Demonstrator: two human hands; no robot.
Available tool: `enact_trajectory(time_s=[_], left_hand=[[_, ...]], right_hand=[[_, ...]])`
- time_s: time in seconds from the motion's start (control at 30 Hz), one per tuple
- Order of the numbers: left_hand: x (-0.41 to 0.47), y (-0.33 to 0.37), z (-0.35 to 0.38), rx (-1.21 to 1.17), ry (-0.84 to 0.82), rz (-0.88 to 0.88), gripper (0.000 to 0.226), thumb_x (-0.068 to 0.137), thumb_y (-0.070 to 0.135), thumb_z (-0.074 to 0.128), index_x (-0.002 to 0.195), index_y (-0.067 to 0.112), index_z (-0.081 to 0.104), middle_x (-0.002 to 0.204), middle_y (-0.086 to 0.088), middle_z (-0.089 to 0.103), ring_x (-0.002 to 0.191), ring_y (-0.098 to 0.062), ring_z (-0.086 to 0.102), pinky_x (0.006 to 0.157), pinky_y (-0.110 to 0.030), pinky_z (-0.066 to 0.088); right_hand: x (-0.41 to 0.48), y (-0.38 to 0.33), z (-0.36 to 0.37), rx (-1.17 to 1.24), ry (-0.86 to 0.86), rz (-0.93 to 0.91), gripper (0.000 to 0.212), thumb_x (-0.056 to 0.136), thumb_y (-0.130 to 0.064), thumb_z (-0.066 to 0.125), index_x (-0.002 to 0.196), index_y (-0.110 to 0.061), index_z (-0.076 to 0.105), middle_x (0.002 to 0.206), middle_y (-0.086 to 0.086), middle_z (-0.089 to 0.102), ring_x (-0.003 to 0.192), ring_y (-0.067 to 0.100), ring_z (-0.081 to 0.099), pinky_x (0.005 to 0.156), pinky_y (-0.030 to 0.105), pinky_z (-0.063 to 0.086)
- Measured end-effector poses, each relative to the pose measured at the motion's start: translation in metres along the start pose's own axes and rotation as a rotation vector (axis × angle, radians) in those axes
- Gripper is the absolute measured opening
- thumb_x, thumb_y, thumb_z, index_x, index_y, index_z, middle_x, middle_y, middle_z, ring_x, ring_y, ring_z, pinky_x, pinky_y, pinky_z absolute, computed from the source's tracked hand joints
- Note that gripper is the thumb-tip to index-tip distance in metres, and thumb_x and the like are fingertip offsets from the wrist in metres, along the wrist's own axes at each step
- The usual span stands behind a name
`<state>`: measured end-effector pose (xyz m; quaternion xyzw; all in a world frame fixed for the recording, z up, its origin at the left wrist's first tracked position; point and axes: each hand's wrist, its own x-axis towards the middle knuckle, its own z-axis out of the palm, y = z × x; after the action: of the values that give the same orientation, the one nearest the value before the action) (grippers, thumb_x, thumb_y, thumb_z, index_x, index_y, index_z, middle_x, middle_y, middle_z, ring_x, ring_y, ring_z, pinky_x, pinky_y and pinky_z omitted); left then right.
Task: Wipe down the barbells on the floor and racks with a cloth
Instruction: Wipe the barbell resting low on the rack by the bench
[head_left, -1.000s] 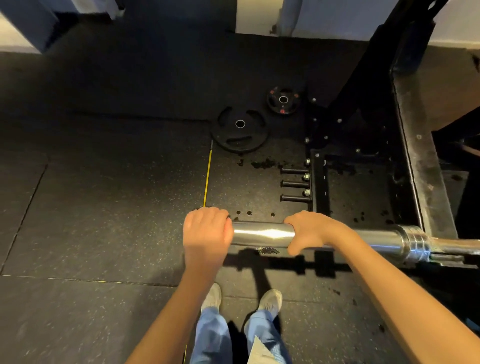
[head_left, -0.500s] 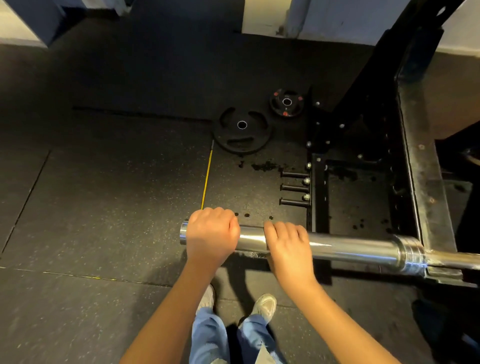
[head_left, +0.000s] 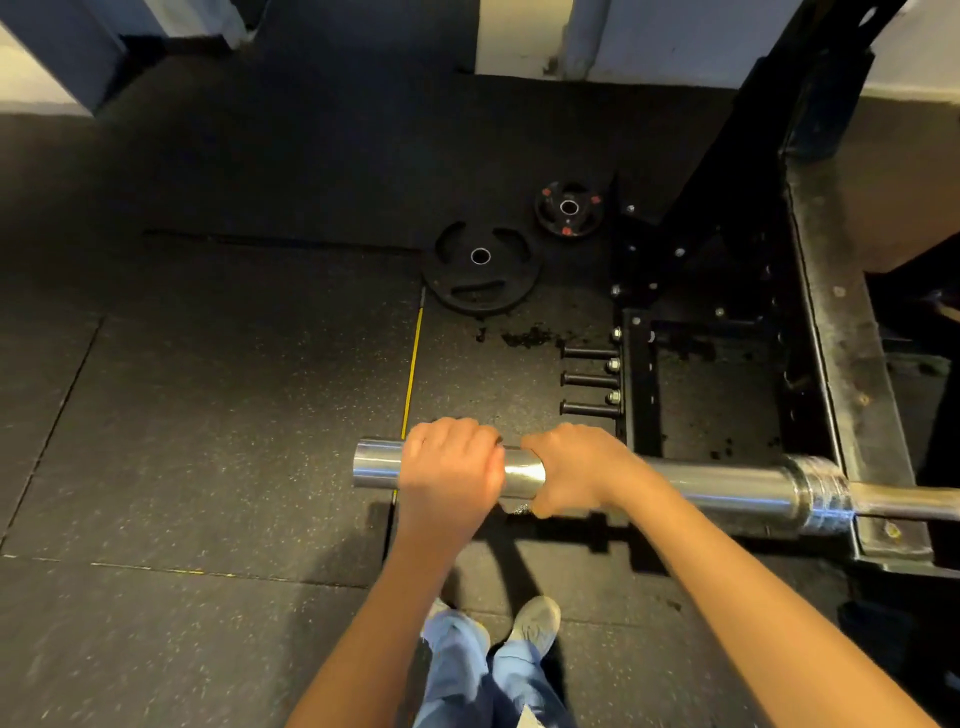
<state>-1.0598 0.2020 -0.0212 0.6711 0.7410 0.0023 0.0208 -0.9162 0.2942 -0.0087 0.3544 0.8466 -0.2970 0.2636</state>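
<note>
A chrome barbell (head_left: 727, 483) lies level across the view at about waist height. Its free sleeve end (head_left: 376, 462) points left, and its collar (head_left: 826, 499) rests on the black rack (head_left: 852, 364) at the right. My left hand (head_left: 449, 467) is wrapped over the sleeve close to its end. My right hand (head_left: 576, 467) grips the sleeve just to the right, almost touching the left hand. A small dark scrap (head_left: 521, 509) pokes out below the bar under my right hand; I cannot tell whether it is a cloth.
Two black weight plates lie flat on the rubber floor, a large one (head_left: 480, 267) and a smaller one (head_left: 569, 208). Three storage pegs (head_left: 589, 379) stick out left from the rack base. My feet (head_left: 535, 618) stand under the bar. Walls run along the back.
My left hand has slid right, uncovering the sleeve's end. My right hand has moved left toward it and turned around the bar.
</note>
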Motion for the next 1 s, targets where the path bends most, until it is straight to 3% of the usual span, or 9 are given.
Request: enact_trajectory(time_s=[0.13, 0.2, 0.3, 0.43, 0.6, 0.7, 0.87, 0.93, 1.0], left_hand=[[0.006, -0.056, -0.003, 0.048, -0.107, -0.188, 0.029, 0.065, 0.018, 0.058, 0.047, 0.019, 0.036, 0.046, 0.004, 0.021, 0.044, -0.020, 0.027, 0.046, -0.032, 0.011], [0.002, -0.056, 0.002, 0.017, -0.023, -0.218, 0.031, 0.071, 0.009, 0.048, 0.050, 0.022, 0.029, 0.050, 0.006, 0.012, 0.047, -0.021, 0.019, 0.049, -0.032, 0.005], [0.007, -0.050, 0.003, 0.069, -0.026, -0.212, 0.030, 0.081, 0.012, 0.037, 0.053, 0.021, 0.039, 0.049, 0.003, 0.023, 0.049, -0.024, 0.025, 0.050, -0.034, 0.014], [0.022, -0.055, 0.000, 0.100, -0.154, -0.259, 0.037, 0.088, 0.027, 0.030, 0.064, 0.019, 0.057, 0.063, -0.001, 0.060, 0.059, -0.024, 0.043, 0.054, -0.033, 0.021], [0.019, -0.014, -0.006, -0.065, -0.030, -0.133, 0.034, 0.088, 0.029, 0.029, 0.060, 0.020, 0.048, 0.057, 0.000, 0.048, 0.056, -0.026, 0.047, 0.059, -0.035, 0.023], [0.020, -0.019, 0.002, -0.074, 0.048, -0.010, 0.029, 0.087, 0.028, 0.039, 0.060, 0.023, 0.048, 0.058, 0.002, 0.047, 0.057, -0.024, 0.046, 0.061, -0.034, 0.017], [0.032, -0.062, -0.004, 0.041, -0.011, -0.189, 0.035, 0.073, 0.026, 0.015, 0.048, 0.020, 0.038, 0.047, 0.003, 0.033, 0.049, -0.024, 0.040, 0.051, -0.034, 0.023], [0.037, -0.060, -0.005, 0.062, -0.028, -0.227, 0.035, 0.074, 0.022, 0.018, 0.047, 0.019, 0.041, 0.043, 0.002, 0.025, 0.044, -0.025, 0.031, 0.049, -0.032, 0.015], [0.043, -0.060, -0.001, 0.062, -0.043, -0.219, 0.036, 0.078, 0.022, 0.025, 0.049, 0.019, 0.047, 0.042, 0.001, 0.032, 0.043, -0.025, 0.031, 0.049, -0.032, 0.011]], right_hand=[[0.000, 0.007, -0.009, 0.074, -0.065, -0.002, 0.047, 0.069, -0.040, 0.071, 0.109, -0.021, 0.055, 0.096, 0.001, 0.062, 0.089, 0.023, 0.059, 0.076, 0.042, 0.053], [-0.008, 0.000, 0.004, -0.123, 0.218, -0.004, 0.059, 0.068, -0.041, 0.074, 0.121, -0.023, 0.055, 0.101, 0.002, 0.061, 0.095, 0.025, 0.058, 0.080, 0.038, 0.048], [-0.022, -0.024, 0.050, -0.262, 0.673, 0.079, 0.074, 0.050, -0.021, 0.086, 0.119, -0.015, 0.061, 0.097, 0.006, 0.061, 0.091, 0.029, 0.060, 0.085, 0.043, 0.047], [-0.007, -0.023, 0.064, -0.283, 0.807, 0.125, 0.065, 0.044, -0.003, 0.085, 0.105, -0.012, 0.063, 0.082, 0.007, 0.059, 0.074, 0.027, 0.058, 0.070, 0.040, 0.049], [0.004, -0.011, 0.035, -0.327, 0.668, 0.001, 0.050, 0.041, -0.023, 0.089, 0.081, -0.015, 0.060, 0.062, 0.001, 0.055, 0.051, 0.022, 0.053, 0.045, 0.029, 0.038], [0.005, -0.006, 0.007, -0.233, 0.346, -0.004, 0.045, 0.073, -0.041, 0.070, 0.108, -0.020, 0.052, 0.090, 0.002, 0.064, 0.080, 0.025, 0.062, 0.061, 0.032, 0.045], [0.019, 0.007, -0.033, 0.071, -0.049, -0.022, 0.043, 0.071, -0.044, 0.071, 0.104, -0.020, 0.055, 0.092, -0.003, 0.059, 0.089, 0.022, 0.056, 0.074, 0.038, 0.050], [0.017, 0.010, -0.031, 0.055, 0.045, -0.024, 0.046, 0.070, -0.052, 0.070, 0.104, -0.025, 0.054, 0.094, -0.006, 0.056, 0.092, 0.019, 0.054, 0.077, 0.037, 0.046], [0.008, 0.011, -0.009, -0.179, 0.416, -0.049, 0.060, 0.065, -0.056, 0.073, 0.111, -0.020, 0.060, 0.096, 0.000, 0.060, 0.091, 0.023, 0.057, 0.081, 0.038, 0.045]])
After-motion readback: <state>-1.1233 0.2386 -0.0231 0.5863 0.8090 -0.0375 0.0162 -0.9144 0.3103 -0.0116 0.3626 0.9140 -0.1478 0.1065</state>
